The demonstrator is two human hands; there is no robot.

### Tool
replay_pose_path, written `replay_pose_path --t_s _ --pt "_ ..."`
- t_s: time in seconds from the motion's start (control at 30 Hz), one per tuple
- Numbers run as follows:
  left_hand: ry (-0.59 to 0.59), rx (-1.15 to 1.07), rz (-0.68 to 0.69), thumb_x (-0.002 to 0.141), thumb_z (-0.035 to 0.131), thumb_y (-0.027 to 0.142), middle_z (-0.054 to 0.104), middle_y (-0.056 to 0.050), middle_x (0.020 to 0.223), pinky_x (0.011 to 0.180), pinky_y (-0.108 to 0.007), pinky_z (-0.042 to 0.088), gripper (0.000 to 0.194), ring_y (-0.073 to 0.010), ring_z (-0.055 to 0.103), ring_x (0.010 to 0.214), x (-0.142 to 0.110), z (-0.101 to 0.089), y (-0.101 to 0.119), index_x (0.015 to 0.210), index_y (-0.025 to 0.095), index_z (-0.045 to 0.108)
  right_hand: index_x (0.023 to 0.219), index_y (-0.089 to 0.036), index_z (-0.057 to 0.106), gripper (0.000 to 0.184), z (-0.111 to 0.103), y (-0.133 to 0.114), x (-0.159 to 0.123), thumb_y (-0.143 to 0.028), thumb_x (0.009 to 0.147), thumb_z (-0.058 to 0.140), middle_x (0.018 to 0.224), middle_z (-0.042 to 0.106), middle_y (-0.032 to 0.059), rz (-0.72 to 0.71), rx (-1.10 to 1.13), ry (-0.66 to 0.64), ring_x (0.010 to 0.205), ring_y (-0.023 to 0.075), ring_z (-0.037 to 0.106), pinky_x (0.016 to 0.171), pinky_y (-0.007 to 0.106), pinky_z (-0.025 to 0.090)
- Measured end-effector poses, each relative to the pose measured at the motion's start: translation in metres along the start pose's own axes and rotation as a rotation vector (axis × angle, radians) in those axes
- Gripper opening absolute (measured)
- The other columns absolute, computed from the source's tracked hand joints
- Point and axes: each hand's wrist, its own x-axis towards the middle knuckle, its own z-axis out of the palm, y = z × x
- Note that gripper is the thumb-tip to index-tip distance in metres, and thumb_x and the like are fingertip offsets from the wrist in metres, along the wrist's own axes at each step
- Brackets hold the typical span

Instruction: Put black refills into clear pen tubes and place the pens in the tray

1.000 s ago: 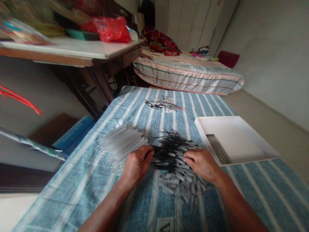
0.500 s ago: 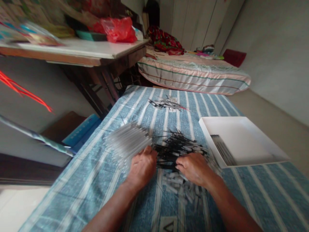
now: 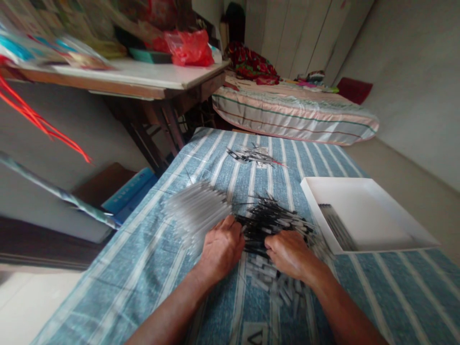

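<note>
Clear pen barrels [image 3: 196,208] lie in a neat row on the striped cloth. Closed at their right end is my left hand [image 3: 224,242], its fingers bent around something too small to make out. My right hand [image 3: 287,251] is pinched at the near right side of a loose heap of thin black-and-clear pen refills [image 3: 276,215]; what its fingertips grip is hidden. A small gap separates the two hands, with dark refills showing between them. Short translucent pieces like pen caps [image 3: 285,290] are scattered below my right hand.
To the right stands a shallow white box [image 3: 381,211] with several pens [image 3: 336,227] inside. A small pile of thin parts [image 3: 255,154] lies at the far end of the cloth-covered table [image 3: 143,268]. A side table [image 3: 143,79] with a red bag [image 3: 192,48] is at left; a bed [image 3: 298,108] stands beyond.
The whole view has shifted slightly, so everything appears a little further right. Both hands stay closed at nearly the same places beside the barrels and refills.
</note>
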Motion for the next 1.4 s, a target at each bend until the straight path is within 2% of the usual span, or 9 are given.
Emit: replay_pose_path --t_s 0.23,0.43,0.57,0.73,0.9,1.0,1.13,1.27,1.4 --pt "0.182 -0.410 0.001 0.082 0.044 0.020 0.056 -0.003 0.074 0.064 -0.025 0.042 0.012 -0.0147 0.055 0.067 0.003 -0.006 -0.006 0.074 0.018 0.052 0.076 -0.022 0.067 0.021 -0.006 0.014 -0.011 -0.026 0.086 0.049 0.076 0.072 0.0034 0.050 0.183 0.118 0.073 0.0157 0.065 0.061 0.022 0.036" --pt "0.139 -0.788 -0.095 0.081 0.050 0.028 0.060 -0.001 0.067 0.059 -0.024 0.043 0.014 -0.0141 0.056 0.061 0.004 -0.005 -0.012 0.084 0.016 0.056 0.078 -0.021 0.065 0.025 0.000 0.030 -0.020 -0.026 0.089 0.044 0.074 0.070 0.0025 0.026 0.182 0.314 0.069 0.0152 0.063 0.061 0.023 0.034" --pt "0.086 -0.852 -0.053 0.080 0.054 0.027 0.060 -0.001 0.069 0.061 -0.024 0.044 0.014 -0.0146 0.057 0.066 0.004 -0.005 -0.013 0.086 0.016 0.060 0.080 -0.020 0.065 0.026 -0.001 0.041 -0.023 -0.022 0.090 0.041 0.079 0.070 0.0049 0.066 0.075 0.382 0.068 0.0159 0.062 0.060 0.024 0.033" --pt "0.059 -0.932 0.018 0.079 0.054 0.026 0.061 -0.004 0.077 0.066 -0.025 0.045 0.017 -0.0150 0.055 0.072 0.003 -0.013 -0.004 0.084 0.015 0.066 0.080 -0.021 0.064 0.024 -0.007 0.046 -0.024 -0.019 0.089 0.041 0.075 0.069 0.0037 0.063 -0.022 0.344 0.066 0.0167 0.062 0.056 0.025 0.030" --pt "-0.008 -1.386 -0.186 0.076 0.061 0.025 0.062 -0.002 0.073 0.052 -0.019 0.041 0.024 -0.0098 0.052 0.060 0.002 -0.013 0.001 0.097 0.014 0.065 0.076 -0.020 0.063 0.023 -0.010 0.041 -0.026 -0.021 0.088 0.043 0.073 0.069 0.0034 0.040 0.027 0.360 0.064 0.0159 0.062 0.056 0.025 0.030" --pt "0.070 -1.723 -0.282 0.069 0.069 0.017 0.065 -0.004 0.085 0.055 -0.017 0.043 0.023 -0.0093 0.056 0.066 0.006 -0.011 0.000 0.091 0.013 0.066 0.074 -0.020 0.063 0.022 -0.008 0.031 -0.029 -0.022 0.086 0.045 0.069 0.069 0.0025 -0.007 0.109 0.353 0.063 0.0147 0.062 0.057 0.025 0.030" --pt "0.171 -1.982 -0.334 0.063 0.070 0.006 0.065 -0.005 0.082 0.057 -0.018 0.047 0.021 -0.0099 0.059 0.067 0.010 -0.012 -0.002 0.082 0.012 0.063 0.071 -0.021 0.064 0.021 -0.006 0.011 -0.038 -0.020 0.083 0.048 0.061 0.067 -0.0005 -0.063 0.244 0.251 0.055 0.0108 0.059 0.054 0.023 0.029" --pt "0.247 -2.072 -0.387 0.070 0.064 0.004 0.065 -0.005 0.084 0.060 -0.022 0.053 0.017 -0.0106 0.060 0.067 0.011 -0.012 -0.006 0.084 0.012 0.061 0.066 -0.021 0.063 0.019 -0.005 -0.001 -0.049 -0.021 0.081 0.051 0.056 0.065 -0.0019 -0.063 0.295 0.148 0.052 0.0096 0.056 0.052 0.023 0.026" --pt "0.271 -2.092 -0.411 0.074 0.059 0.002 0.064 -0.006 0.085 0.065 -0.024 0.056 0.014 -0.0118 0.062 0.071 0.011 -0.011 -0.008 0.084 0.012 0.060 0.064 -0.020 0.062 0.019 -0.003 -0.003 -0.054 -0.019 0.079 0.050 0.057 0.066 -0.0007 -0.018 0.284 0.125 0.055 0.0106 0.058 0.054 0.024 0.026"
